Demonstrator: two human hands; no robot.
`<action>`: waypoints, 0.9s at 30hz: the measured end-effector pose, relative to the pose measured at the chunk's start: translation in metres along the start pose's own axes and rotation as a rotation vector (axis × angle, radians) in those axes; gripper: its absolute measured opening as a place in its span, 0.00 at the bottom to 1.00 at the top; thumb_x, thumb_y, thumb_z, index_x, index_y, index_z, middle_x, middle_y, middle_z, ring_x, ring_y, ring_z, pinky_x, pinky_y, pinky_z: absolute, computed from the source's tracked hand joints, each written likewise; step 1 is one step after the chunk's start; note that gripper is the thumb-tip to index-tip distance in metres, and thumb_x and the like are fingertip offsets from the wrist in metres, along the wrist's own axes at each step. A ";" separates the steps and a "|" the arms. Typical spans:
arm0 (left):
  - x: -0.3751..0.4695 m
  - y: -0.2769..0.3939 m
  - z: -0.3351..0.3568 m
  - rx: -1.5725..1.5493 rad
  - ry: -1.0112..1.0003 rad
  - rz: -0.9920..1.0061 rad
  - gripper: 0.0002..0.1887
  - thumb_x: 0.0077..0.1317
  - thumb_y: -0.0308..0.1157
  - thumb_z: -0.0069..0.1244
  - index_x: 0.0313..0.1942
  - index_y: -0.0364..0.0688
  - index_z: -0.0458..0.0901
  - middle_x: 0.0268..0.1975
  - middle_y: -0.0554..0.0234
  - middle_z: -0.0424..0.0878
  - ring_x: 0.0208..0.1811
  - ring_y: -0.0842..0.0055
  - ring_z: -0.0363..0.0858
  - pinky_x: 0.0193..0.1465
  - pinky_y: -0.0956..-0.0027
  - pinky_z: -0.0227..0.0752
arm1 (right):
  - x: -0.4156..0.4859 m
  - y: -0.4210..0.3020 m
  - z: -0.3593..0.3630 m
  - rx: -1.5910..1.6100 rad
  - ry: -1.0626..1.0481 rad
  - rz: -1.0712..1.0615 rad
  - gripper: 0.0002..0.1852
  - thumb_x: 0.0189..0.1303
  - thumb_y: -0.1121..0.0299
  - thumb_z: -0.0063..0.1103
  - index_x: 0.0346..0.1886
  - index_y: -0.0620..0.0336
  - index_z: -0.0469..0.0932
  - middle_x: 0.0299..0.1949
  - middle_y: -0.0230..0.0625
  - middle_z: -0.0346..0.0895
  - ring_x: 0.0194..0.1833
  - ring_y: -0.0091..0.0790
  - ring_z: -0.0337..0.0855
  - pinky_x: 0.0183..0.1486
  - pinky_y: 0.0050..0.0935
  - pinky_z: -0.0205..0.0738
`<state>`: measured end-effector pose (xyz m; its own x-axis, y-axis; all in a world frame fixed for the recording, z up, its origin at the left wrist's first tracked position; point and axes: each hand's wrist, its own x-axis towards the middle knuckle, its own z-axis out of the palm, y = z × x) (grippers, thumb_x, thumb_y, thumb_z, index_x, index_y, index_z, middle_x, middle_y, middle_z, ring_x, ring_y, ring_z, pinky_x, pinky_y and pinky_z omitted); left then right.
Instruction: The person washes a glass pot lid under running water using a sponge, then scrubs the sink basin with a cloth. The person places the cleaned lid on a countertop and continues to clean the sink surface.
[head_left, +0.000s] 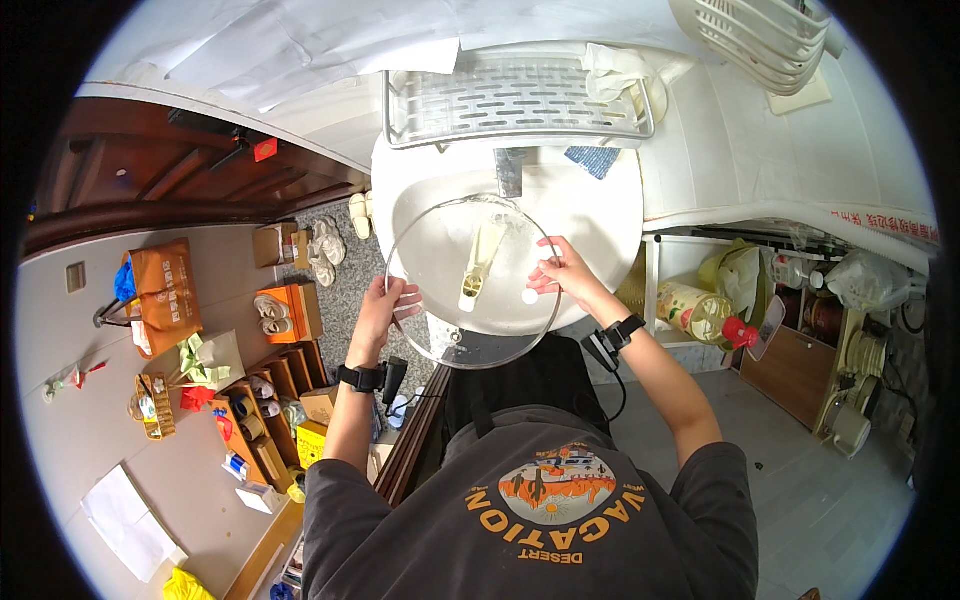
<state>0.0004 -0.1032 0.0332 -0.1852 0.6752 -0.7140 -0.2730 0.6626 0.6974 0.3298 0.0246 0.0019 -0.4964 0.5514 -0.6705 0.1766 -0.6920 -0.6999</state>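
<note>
My left hand (391, 300) and my right hand (556, 271) grip opposite sides of a round, clear glass lid with a metal rim (466, 367), held tilted over a white washbasin (622, 262). Through the glass a pale, long object (484, 259), perhaps a tube or bottle, shows in the basin; its kind is not clear. A small white round thing (530, 296) shows by my right fingertips; whether it is a knob is unclear. The faucet (509, 172) stands at the back of the basin. A blue patterned packet or cloth (592, 160) lies on the rim to its right.
Behind the basin stands a slotted rack (517, 101) with a white cloth (615, 71) at its right end. Right of the basin, a large oil bottle with a red cap (694, 311) lies near plastic bags. Shoes (326, 247), boxes and a shoe rack (262, 420) occupy the left side.
</note>
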 end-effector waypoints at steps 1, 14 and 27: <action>-0.002 0.006 0.002 0.018 0.005 0.010 0.09 0.74 0.33 0.41 0.45 0.36 0.67 0.46 0.50 0.81 0.45 0.68 0.84 0.46 0.67 0.83 | 0.001 0.000 -0.001 0.010 0.000 0.010 0.19 0.71 0.74 0.47 0.62 0.57 0.58 0.38 0.45 0.78 0.39 0.37 0.85 0.42 0.33 0.84; -0.024 0.069 0.032 0.237 -0.031 0.063 0.11 0.74 0.30 0.33 0.45 0.28 0.58 0.42 0.38 0.82 0.30 0.59 0.87 0.29 0.70 0.84 | 0.079 -0.010 -0.012 -0.262 -0.053 0.209 0.20 0.71 0.53 0.50 0.52 0.60 0.67 0.42 0.41 0.77 0.42 0.35 0.84 0.42 0.35 0.83; -0.011 0.023 0.000 0.082 0.046 0.197 0.09 0.77 0.32 0.34 0.47 0.35 0.58 0.44 0.40 0.81 0.32 0.63 0.87 0.30 0.71 0.84 | 0.151 -0.018 0.007 -0.094 -0.137 0.165 0.17 0.69 0.54 0.53 0.47 0.59 0.73 0.38 0.37 0.80 0.36 0.30 0.84 0.38 0.29 0.81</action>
<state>-0.0037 -0.0956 0.0570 -0.2706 0.7801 -0.5641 -0.1495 0.5448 0.8251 0.2457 0.1170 -0.0846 -0.5635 0.3621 -0.7425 0.3398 -0.7176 -0.6079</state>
